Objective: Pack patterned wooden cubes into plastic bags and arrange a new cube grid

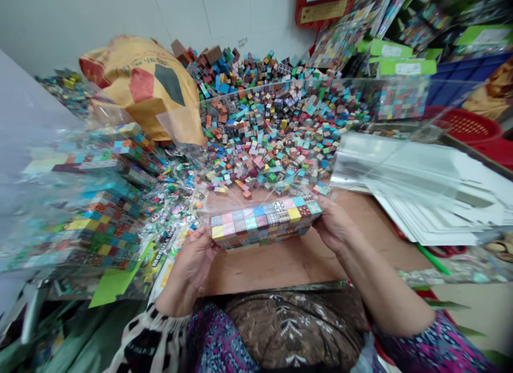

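Cube-block (264,222) — between left hand (199,255) and right hand (332,224)

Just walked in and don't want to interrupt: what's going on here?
A person holds a long block of patterned cubes over a brown tabletop, left hand and right hand at opposite ends. Beyond it lies a heap of loose cubes. Similar blocks in clear plastic are piled at left; white sheets lie at right.

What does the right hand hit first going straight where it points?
Right hand: the patterned cube block it holds; past that, probably the loose cube pile, though depth is unclear.
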### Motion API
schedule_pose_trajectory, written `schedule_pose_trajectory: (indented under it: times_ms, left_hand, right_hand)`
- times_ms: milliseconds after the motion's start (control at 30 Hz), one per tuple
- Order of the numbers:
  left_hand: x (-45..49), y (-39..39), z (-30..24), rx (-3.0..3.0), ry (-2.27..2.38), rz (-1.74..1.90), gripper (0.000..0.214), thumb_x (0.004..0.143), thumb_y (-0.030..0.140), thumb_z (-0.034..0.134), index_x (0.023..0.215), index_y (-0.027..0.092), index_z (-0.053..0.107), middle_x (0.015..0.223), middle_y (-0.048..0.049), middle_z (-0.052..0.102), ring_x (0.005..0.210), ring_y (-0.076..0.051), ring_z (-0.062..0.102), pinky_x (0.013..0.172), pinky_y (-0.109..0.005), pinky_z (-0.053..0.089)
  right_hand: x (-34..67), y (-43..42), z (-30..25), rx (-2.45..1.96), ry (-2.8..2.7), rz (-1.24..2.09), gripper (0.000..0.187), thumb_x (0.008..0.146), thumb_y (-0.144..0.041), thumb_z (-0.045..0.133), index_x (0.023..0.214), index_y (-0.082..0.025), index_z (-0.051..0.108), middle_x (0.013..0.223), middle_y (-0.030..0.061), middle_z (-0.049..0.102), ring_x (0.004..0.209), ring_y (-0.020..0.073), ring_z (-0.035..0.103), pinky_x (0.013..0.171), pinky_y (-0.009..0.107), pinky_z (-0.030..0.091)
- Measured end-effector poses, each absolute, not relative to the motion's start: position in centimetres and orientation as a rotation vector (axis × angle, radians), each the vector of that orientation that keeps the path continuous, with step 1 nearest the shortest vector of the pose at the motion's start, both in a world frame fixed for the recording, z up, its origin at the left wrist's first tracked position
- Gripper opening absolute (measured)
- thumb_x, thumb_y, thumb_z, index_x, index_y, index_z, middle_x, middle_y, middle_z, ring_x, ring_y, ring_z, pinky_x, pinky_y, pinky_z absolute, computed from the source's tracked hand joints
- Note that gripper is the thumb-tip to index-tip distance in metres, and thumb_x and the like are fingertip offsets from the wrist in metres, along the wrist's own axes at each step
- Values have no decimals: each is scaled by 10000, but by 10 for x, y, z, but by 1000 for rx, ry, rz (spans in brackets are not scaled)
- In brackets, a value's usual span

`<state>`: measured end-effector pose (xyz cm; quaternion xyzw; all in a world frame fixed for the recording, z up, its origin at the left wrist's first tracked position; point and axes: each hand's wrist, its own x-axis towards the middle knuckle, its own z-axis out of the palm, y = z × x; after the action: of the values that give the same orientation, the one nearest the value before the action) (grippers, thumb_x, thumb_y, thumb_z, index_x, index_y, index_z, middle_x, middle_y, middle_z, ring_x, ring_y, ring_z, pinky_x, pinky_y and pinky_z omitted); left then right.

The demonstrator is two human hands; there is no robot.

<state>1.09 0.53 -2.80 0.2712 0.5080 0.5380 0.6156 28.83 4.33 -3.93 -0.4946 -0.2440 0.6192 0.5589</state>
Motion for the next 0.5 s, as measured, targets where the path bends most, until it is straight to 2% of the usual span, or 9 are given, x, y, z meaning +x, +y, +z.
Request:
schedule_pose_trajectory:
  times_ms: [200, 367, 500]
  left_hand:
    - [7, 6, -28, 622, 1154, 1257, 360, 492, 370, 955, 680, 158, 733, 613, -2, 714, 554, -118, 634, 538, -199, 498]
    - [12, 5, -25, 668, 1151, 1228, 350, 537, 297, 926, 812, 153, 765, 831, -60, 781, 744, -176, 704, 657, -241, 541]
    - [16, 5, -25, 700, 1158, 1285, 367, 516, 297, 934, 805, 152, 761, 830, -52, 780, 769, -169, 700, 693, -230, 533]
  right_hand:
    - [288, 41, -39, -1161, -552, 1428, 396, 510, -464, 862, 779, -243, 673, 607, -34, 629, 642, 174, 532, 609, 278, 382]
    - [289, 42, -37, -1166, -537, 1452, 344, 509, -408, 851, 752, -243, 672, 661, -27, 677, 613, 158, 535, 573, 267, 374]
    - [292, 46, -39, -1172, -571, 1460, 302, 554, -401, 837, 755, -247, 672, 696, -20, 706, 622, 164, 559, 568, 267, 388]
